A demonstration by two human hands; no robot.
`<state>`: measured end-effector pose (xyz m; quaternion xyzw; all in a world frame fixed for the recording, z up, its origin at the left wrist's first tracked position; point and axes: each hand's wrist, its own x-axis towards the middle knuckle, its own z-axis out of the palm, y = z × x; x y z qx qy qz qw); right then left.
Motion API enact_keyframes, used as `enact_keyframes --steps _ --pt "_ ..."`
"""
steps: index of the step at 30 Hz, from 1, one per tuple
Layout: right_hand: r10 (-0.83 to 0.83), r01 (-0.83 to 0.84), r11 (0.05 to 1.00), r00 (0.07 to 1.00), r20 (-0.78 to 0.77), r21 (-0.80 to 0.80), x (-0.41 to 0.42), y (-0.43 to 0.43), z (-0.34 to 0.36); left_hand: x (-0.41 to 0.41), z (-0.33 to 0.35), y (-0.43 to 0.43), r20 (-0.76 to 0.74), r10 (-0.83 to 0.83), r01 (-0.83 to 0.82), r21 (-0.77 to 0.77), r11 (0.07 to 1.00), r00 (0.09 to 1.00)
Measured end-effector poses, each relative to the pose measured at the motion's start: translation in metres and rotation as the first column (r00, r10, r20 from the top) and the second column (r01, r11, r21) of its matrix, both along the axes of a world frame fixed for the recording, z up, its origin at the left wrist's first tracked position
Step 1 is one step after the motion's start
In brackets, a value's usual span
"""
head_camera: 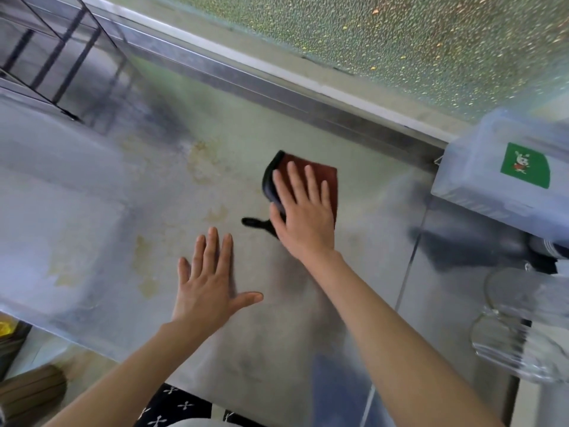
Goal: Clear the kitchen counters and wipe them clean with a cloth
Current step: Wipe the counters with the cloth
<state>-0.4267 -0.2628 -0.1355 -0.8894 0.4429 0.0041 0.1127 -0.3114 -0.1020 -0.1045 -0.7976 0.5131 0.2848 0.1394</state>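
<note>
We look down on a dull, brushed stainless-steel surface [354,257] marked with several yellowish dried stains. Our two bare hands are out in front of us. Our right hand [303,215] lies flat, fingers [295,183] spread wide, pressing one folded, soft reddish-brown cloth with a dark edge [323,172] onto the surface near the back wall. Our left hand [211,283] rests palm-down on the bare metal just beside it, fingers open and holding nothing. Behind runs a pebbled, frosted glass window [400,35]. At the right sit one translucent plastic box with a green sticker [505,167] and two clear glass vessels [520,331], blurred. A thin black wire rack [58,53] stands at the far left.
</note>
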Motion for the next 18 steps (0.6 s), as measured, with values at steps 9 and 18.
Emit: enact_keyframes --steps 9,18 --pt "-0.251 0.251 0.968 0.967 -0.039 -0.001 -0.008 -0.073 0.001 0.000 0.000 0.002 -0.015 0.009 -0.010 -0.047 0.999 1.000" --pt "0.343 -0.341 0.937 0.939 -0.012 0.078 0.039 0.002 0.009 0.007 0.013 0.025 -0.027 0.041 -0.046 -0.209 0.977 0.999"
